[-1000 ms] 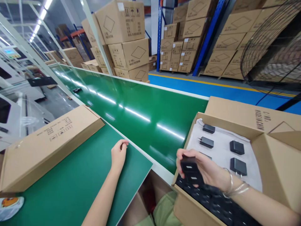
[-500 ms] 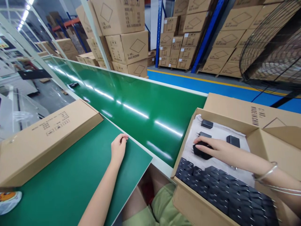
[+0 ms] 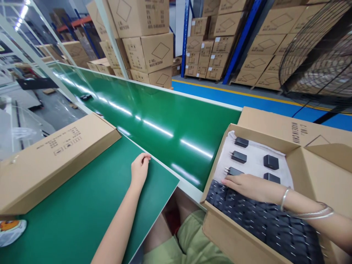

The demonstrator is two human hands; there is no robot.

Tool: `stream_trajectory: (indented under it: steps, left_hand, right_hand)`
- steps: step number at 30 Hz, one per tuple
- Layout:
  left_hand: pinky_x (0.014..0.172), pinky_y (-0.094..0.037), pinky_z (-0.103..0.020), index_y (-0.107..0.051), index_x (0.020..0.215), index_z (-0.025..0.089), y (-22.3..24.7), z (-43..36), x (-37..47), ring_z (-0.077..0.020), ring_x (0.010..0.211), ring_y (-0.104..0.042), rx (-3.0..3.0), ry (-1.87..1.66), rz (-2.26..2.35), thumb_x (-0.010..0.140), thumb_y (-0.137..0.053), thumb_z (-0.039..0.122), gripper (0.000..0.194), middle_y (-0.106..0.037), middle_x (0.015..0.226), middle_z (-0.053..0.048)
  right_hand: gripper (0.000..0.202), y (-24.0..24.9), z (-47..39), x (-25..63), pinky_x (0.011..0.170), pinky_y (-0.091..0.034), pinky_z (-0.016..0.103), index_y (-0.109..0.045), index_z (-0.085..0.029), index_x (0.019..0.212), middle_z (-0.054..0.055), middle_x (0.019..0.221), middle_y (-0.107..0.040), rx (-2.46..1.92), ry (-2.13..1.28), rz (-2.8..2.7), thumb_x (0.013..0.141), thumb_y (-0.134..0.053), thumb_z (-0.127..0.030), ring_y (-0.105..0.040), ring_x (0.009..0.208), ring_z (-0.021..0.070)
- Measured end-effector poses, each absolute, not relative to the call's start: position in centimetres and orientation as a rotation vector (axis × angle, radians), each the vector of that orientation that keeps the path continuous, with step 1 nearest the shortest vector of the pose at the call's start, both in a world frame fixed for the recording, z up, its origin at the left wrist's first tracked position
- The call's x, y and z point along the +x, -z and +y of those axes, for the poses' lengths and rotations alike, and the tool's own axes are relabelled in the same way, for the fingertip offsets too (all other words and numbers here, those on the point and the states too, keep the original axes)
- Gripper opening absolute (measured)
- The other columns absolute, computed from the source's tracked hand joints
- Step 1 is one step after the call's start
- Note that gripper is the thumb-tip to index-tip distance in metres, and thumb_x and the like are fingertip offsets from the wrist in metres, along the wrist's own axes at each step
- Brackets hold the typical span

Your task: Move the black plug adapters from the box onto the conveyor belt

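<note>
My left hand [image 3: 140, 165] rests loosely curled on the green tabletop [image 3: 90, 190], by its white edge, with nothing visible in it. Low inside an open cardboard box [image 3: 210, 181], my right hand [image 3: 244, 185] stretches its fingers over black power adapters with metal prongs. The packed adapters [image 3: 264, 216] fill the near part in tight rows. On a white sheet [image 3: 254, 154] beyond them several adapters lie apart, including a square one [image 3: 271, 161] and one [image 3: 238, 156] with prongs pointing left. An adapter [image 3: 234, 171] lies just past my fingers, which hide what is under them.
A green conveyor belt [image 3: 154, 110] runs from the far left to the box. A long closed carton [image 3: 55, 157] lies on the tabletop at left, near a printed white item [image 3: 12, 231]. Stacked cartons [image 3: 150, 51] and a large fan [image 3: 316, 55] stand behind.
My right hand has left the adapter it was on and moved nearer, to the packed rows. That adapter stays on the white sheet. My left hand has hardly moved.
</note>
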State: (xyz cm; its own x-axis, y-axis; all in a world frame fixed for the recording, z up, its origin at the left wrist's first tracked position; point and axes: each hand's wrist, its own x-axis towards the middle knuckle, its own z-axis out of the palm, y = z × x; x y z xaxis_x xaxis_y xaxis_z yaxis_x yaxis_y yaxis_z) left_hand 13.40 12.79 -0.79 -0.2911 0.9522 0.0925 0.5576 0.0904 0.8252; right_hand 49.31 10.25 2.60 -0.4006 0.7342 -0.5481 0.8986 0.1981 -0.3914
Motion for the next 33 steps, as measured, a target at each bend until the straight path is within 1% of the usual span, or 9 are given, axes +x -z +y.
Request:
stream_trajectory:
  steps: [5, 7, 9, 12, 18, 21, 25, 29, 33]
  left_hand:
    - [0.078, -0.049, -0.03, -0.065, 0.082, 0.022, 1.1, 12.9, 13.2, -0.0178, 0.077, -0.063, 1.484, -1.081, 1.898, 0.078, -0.039, 0.024, 0.026, -0.067, 0.079, -0.001]
    - [0.078, -0.05, -0.029, -0.065, 0.082, 0.022, 1.3, 13.0, 13.2, -0.0175, 0.077, -0.063, 1.482, -1.076, 1.895, 0.078, -0.039, 0.023, 0.026, -0.067, 0.079, -0.001]
    - [0.077, -0.05, -0.029, -0.065, 0.082, 0.022, 1.4, 13.0, 13.2, -0.0175, 0.076, -0.063, 1.482, -1.071, 1.889, 0.078, -0.039, 0.023, 0.026, -0.067, 0.079, -0.001]
    - [0.077, -0.05, -0.029, -0.065, 0.082, 0.022, 1.4, 13.0, 13.2, -0.0176, 0.078, -0.064, 1.487, -1.074, 1.883, 0.078, -0.039, 0.023, 0.026, -0.067, 0.08, -0.001]
    - [0.078, -0.049, -0.029, -0.064, 0.079, 0.021, 1.2, 12.9, 13.2, -0.0173, 0.078, -0.063, 1.506, -1.095, 1.869, 0.079, -0.039, 0.022, 0.025, -0.067, 0.079, -0.001]
    - [0.078, -0.049, -0.029, -0.063, 0.079, 0.021, 1.1, 12.9, 13.2, -0.0172, 0.078, -0.063, 1.511, -1.101, 1.866, 0.079, -0.039, 0.022, 0.025, -0.067, 0.079, -0.001]
    - [0.078, -0.049, -0.029, -0.063, 0.079, 0.021, 1.3, 13.0, 13.1, -0.0172, 0.078, -0.063, 1.514, -1.107, 1.86, 0.078, -0.039, 0.022, 0.024, -0.066, 0.08, -0.001]
    - [0.079, -0.048, -0.029, -0.063, 0.079, 0.02, 1.5, 13.0, 13.1, -0.0171, 0.078, -0.062, 1.519, -1.115, 1.851, 0.078, -0.039, 0.022, 0.024, -0.066, 0.079, -0.001]
    - [0.078, -0.048, -0.028, -0.063, 0.078, 0.021, 1.5, 13.0, 13.0, -0.017, 0.078, -0.062, 1.528, -1.124, 1.844, 0.078, -0.039, 0.022, 0.024, -0.066, 0.078, -0.001]
  right_hand:
    - [0.058, -1.9, 10.2, 50.5, 0.092, -0.045, 0.039, -0.062, -0.02, 0.112, 0.01, 0.116, -0.063, 1.578, 1.067, 2.418, 0.088, -0.024, -0.055, -0.059, 0.105, 0.0264]
    - [0.055, -2.3, 10.9, 51.2, 0.087, -0.047, 0.039, -0.063, -0.022, 0.109, 0.009, 0.111, -0.065, 1.7, 0.965, 2.385, 0.088, -0.024, -0.055, -0.061, 0.099, 0.0263]
    - [0.049, -2.6, 11.8, 51.9, 0.074, -0.048, 0.038, -0.064, -0.023, 0.1, 0.009, 0.1, -0.067, 1.865, 0.751, 2.255, 0.088, -0.028, -0.054, -0.064, 0.086, 0.0267]
    - [0.037, -2.3, 12.9, 52.3, 0.067, -0.046, 0.037, -0.061, -0.021, 0.096, 0.011, 0.098, -0.066, 1.875, 0.485, 2.193, 0.084, -0.041, -0.049, -0.062, 0.088, 0.029]
    - [0.032, 0.2, 13.7, 52.3, 0.069, -0.045, 0.034, -0.057, -0.019, 0.097, 0.01, 0.098, -0.065, 1.772, 0.491, 2.263, 0.071, -0.059, -0.038, -0.061, 0.089, 0.0281]
    - [0.04, -0.3, 14.0, 52.4, 0.067, -0.045, 0.033, -0.054, -0.021, 0.11, 0.009, 0.098, -0.065, 1.799, 0.496, 2.283, 0.074, -0.057, -0.039, -0.062, 0.086, 0.0266]
    - [0.046, -1.3, 13.5, 52.0, 0.068, -0.047, 0.031, -0.05, -0.023, 0.118, 0.004, 0.084, -0.062, 1.92, 0.817, 2.479, 0.08, -0.051, -0.049, -0.06, 0.072, 0.0195]
    - [0.043, -0.3, 12.1, 50.9, 0.068, -0.049, 0.03, -0.049, -0.021, 0.108, 0.005, 0.098, -0.058, 1.965, 1.334, 2.564, 0.081, -0.051, -0.054, -0.057, 0.065, 0.0133]
    - [0.038, 0.0, 11.1, 50.0, 0.078, -0.049, 0.035, -0.053, -0.022, 0.103, 0.006, 0.1, -0.061, 1.757, 1.247, 2.581, 0.083, -0.05, -0.054, -0.059, 0.081, 0.0196]
